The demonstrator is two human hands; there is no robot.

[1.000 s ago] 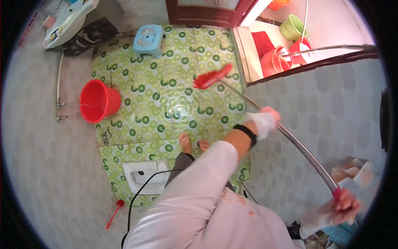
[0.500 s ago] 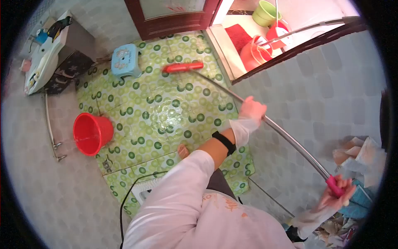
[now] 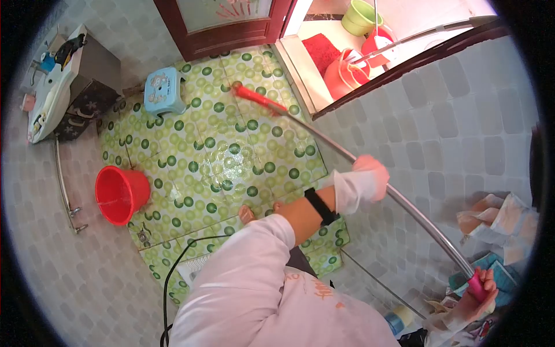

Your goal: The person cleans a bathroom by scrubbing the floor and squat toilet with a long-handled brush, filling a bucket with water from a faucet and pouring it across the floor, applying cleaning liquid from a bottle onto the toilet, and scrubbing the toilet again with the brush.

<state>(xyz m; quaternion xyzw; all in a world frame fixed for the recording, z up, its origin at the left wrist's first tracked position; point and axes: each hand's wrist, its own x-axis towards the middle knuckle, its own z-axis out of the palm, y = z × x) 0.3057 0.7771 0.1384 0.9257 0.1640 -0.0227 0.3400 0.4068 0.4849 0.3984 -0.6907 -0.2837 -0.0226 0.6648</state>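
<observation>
A long-handled floor scrubber has a narrow red head [image 3: 260, 100] on the wet, green-dotted floor; whether it carries bristles or rubber I cannot tell. Its metal pole [image 3: 425, 222] slants down to the right, ending in a pink grip [image 3: 477, 284]. Partway along the pole, my left hand [image 3: 372, 175] is closed around it, in a pinkish glove with a white cuff. At the lower right, my right hand [image 3: 487, 291] wraps the pink grip. A black band [image 3: 321, 206] circles my left forearm.
A red bucket [image 3: 122, 194] stands at left, a blue stool [image 3: 164, 91] near the washbasin [image 3: 55, 101]. Beyond the doorway sill [image 3: 298, 75] are a red mat [image 3: 321, 53] and several buckets. A tiled wall runs along the right. A dark cable [image 3: 179, 260] crosses the floor near my feet.
The red head has swung from nearly level to slanted and shifted toward the right. My left hand has moved right and nearer to me. The whole view has shifted slightly.
</observation>
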